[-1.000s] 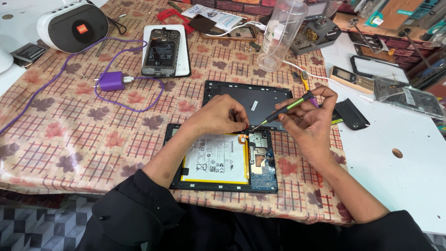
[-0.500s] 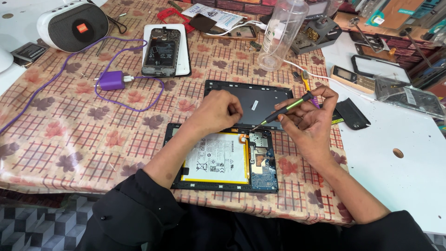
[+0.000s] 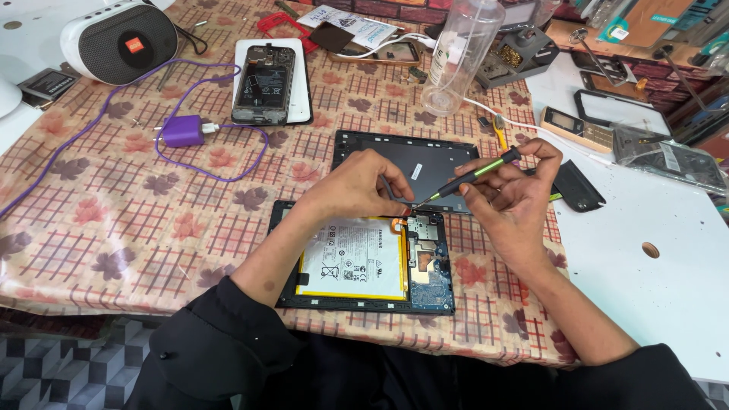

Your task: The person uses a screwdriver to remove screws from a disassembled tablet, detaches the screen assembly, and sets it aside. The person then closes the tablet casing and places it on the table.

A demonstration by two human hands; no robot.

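Note:
An opened tablet lies in front of me, its white battery and blue circuit board exposed. My right hand holds a green and black screwdriver with its tip down at the board's top edge. My left hand rests over the tablet's upper edge, fingertips pinched close to the screwdriver tip; whether it grips a small part is hidden. The tablet's dark back cover lies just behind both hands.
On the patterned tablecloth: an opened phone on a white slab, a purple charger with cable, a speaker, a clear plastic bottle. Phone parts, frames and a white board crowd the right side.
The screwdriver tip and both hands stay at the tablet's top edge, with only slight shifts of the fingers.

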